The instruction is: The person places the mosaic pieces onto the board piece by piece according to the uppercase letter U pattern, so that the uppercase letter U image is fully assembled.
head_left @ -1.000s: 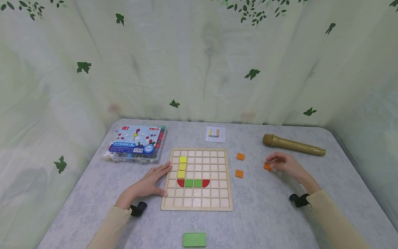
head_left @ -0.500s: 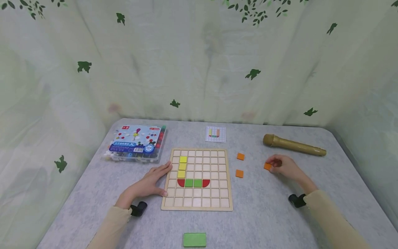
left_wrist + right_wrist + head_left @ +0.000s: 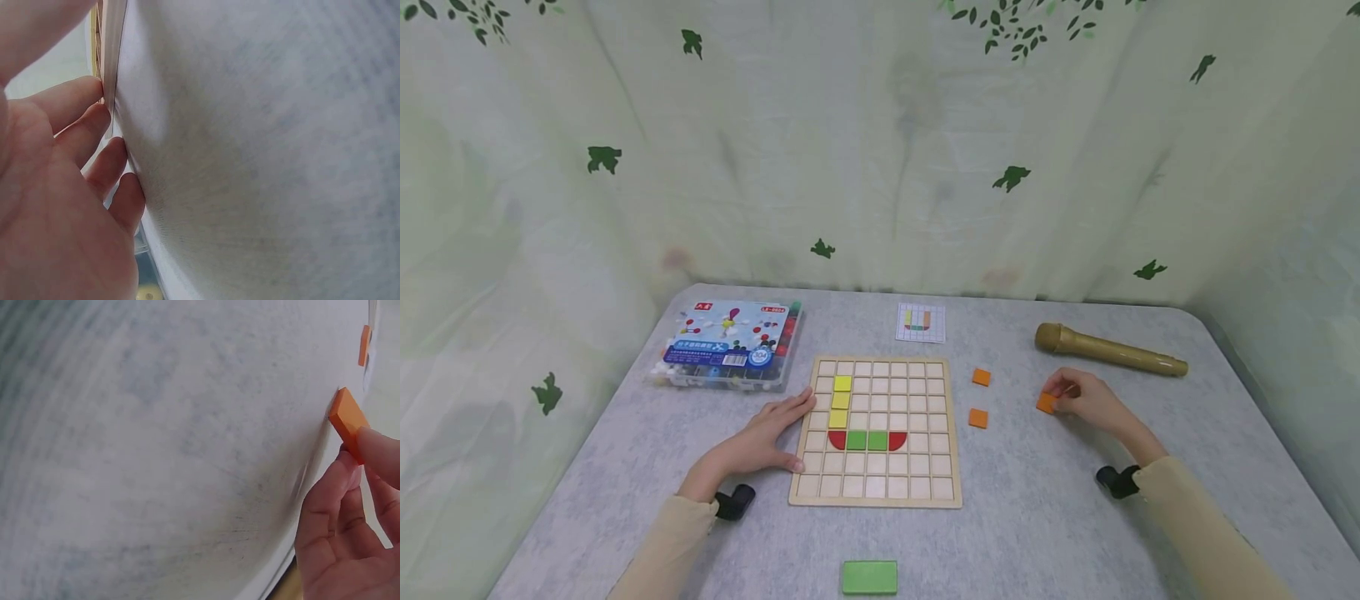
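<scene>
My left hand [image 3: 758, 438] rests against the left edge of a wooden grid board [image 3: 876, 502], its fingers fairly straight. On the board are a column of yellow square tiles [image 3: 839, 401], then a row with green square tiles [image 3: 867, 440] between two red quarter-round tiles [image 3: 897, 441]. Right of the board, my right hand [image 3: 1088, 406] pinches an orange square tile [image 3: 1046, 403] between thumb and fingers. In the right wrist view this orange tile [image 3: 347, 422] is tilted, one corner close to the tabletop. Two more orange tiles [image 3: 978, 418] lie beside the board's right edge.
A patterned card [image 3: 921, 323] lies behind the board. At the back left is a clear plastic box [image 3: 730, 346] with a printed lid sheet. A gold microphone [image 3: 1108, 349] lies beyond my right hand. A green block [image 3: 869, 577] lies at the front.
The right hand's fingers have closed in on the orange tile, and that forearm has shifted slightly left. My left hand stays on the board's edge.
</scene>
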Available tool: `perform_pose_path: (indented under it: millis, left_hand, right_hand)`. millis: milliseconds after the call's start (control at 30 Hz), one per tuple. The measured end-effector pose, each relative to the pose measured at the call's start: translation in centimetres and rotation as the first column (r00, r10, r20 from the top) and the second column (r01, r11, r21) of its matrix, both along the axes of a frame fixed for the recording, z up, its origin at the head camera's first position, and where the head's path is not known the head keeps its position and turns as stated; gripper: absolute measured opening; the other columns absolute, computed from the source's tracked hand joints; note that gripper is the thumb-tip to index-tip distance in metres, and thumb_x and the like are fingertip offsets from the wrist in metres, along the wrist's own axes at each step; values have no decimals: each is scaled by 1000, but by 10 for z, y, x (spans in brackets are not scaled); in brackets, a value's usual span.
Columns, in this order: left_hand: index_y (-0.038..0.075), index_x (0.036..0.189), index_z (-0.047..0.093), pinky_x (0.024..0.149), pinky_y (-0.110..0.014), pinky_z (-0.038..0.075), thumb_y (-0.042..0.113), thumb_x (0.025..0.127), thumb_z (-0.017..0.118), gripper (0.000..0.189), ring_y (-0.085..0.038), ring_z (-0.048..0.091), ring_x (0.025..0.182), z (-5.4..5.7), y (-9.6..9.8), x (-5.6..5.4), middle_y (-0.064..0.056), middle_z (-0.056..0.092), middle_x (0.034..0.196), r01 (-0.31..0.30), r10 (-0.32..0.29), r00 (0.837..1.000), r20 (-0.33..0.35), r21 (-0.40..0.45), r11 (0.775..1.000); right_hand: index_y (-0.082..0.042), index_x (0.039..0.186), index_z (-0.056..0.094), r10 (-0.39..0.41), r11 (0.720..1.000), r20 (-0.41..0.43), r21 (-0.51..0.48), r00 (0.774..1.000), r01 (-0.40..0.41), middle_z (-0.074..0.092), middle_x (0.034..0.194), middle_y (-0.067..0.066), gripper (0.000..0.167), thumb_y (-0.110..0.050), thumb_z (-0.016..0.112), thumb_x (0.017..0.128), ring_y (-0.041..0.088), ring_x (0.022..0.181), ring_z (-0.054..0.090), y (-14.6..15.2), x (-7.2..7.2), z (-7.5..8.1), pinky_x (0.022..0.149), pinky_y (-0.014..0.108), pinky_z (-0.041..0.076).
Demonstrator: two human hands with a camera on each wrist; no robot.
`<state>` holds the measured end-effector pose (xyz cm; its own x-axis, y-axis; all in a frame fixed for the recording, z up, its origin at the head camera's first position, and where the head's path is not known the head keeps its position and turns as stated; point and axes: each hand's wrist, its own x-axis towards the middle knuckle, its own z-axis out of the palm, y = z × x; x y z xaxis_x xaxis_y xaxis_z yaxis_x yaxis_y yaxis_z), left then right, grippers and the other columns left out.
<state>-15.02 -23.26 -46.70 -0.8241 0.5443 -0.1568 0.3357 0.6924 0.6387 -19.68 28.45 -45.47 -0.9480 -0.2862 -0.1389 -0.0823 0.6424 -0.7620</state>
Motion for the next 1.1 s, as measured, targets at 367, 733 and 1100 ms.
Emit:
perform_pose_path:
  millis: [367, 733, 1100]
  left_hand:
    - [-1, 150, 24, 104, -60, 21, 36, 76, 78, 99, -42, 19, 136, 0, 0, 0, -18, 15, 157, -6, 6, 1000, 9, 0, 1000]
    - [0, 150, 24, 104, -60, 20, 36, 76, 78, 99, -42, 19, 136, 1, 1, 0, -17, 15, 157, -9, 9, 1000, 6, -1, 1000]
    - [0, 151, 24, 104, -60, 20, 38, 76, 78, 100, -42, 18, 137, -1, 0, 0, -17, 14, 157, -9, 9, 1000, 7, -1, 1000]
  right_hand:
    - [4, 107, 61, 46, 990, 21, -134, 999, -43, 61, 96, 11, 19, -7, 63, 91, 24, 85, 53, -13, -3, 2, 68, 30, 49]
    - [0, 104, 63, 168, 959, 49, -239, 985, -152, 59, 94, 11, 17, -9, 64, 90, 25, 88, 54, -66, -8, 7, 74, 33, 49]
    - [0, 102, 63, 337, 901, 56, -308, 940, -304, 59, 92, 8, 13, 0, 59, 90, 20, 82, 55, -132, -13, 4, 74, 30, 50]
